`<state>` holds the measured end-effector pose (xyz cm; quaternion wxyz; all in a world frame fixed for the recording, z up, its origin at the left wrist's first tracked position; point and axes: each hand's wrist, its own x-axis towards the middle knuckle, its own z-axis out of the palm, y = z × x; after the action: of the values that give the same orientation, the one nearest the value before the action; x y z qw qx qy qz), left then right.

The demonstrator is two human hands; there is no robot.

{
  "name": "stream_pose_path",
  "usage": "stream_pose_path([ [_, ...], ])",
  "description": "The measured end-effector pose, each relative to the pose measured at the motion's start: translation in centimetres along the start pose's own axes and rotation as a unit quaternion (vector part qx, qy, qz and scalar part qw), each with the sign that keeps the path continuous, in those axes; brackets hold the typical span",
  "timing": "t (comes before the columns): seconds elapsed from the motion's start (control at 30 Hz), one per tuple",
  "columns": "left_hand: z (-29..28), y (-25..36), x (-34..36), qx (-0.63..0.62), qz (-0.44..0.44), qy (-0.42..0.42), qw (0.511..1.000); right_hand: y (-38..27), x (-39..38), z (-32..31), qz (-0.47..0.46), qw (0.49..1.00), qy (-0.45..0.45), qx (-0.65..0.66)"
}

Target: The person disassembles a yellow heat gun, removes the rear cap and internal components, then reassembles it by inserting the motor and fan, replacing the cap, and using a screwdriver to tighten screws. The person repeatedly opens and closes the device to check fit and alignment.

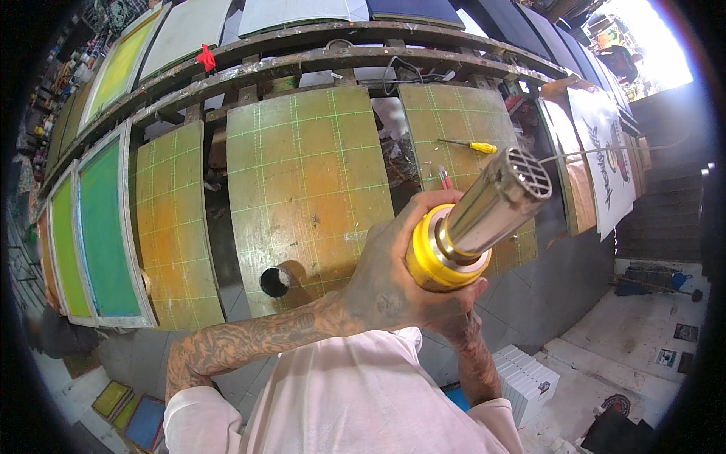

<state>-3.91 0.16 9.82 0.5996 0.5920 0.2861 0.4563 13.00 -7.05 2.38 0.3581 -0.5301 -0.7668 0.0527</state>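
Heat gun (488, 212) sits in the left hand (393, 261), which is curled round its yellow body; the right hand (457, 316) is just below, mostly hidden, its grip impossible to tell.

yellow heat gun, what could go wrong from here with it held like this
The yellow heat gun's metal nozzle points up toward the head camera; if it is running, hot air might reach the face.

The left hand grips the body close to the nozzle; if the metal is hot, a slipping finger could get burned.

The yellow-handled screwdriver lies loose on the right board and could be knocked off.
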Motion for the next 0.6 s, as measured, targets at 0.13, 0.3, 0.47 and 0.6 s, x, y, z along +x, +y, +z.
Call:
stream_pose_path([
  [0.13,-0.2,-0.3,-0.2,-0.019,0.019,0.02,0.999,-0.6,-0.2,0.1,0.007,1.0,-0.006,-0.002],
  [0.3,0.0,-2.3,-1.5,-0.035,0.007,0.067,0.997,-0.9,-1.2,0.2,0.016,1.0,-0.018,0.006],
  [0.47,0.3,-4.1,-3.7,-0.079,0.042,0.067,0.994,-1.1,-1.7,0.4,0.014,0.999,-0.033,-0.014],
  [0.6,-1.4,-4.5,-4.9,-0.039,0.094,0.066,0.993,-0.5,-2.0,1.3,0.007,0.999,-0.042,-0.023],
])
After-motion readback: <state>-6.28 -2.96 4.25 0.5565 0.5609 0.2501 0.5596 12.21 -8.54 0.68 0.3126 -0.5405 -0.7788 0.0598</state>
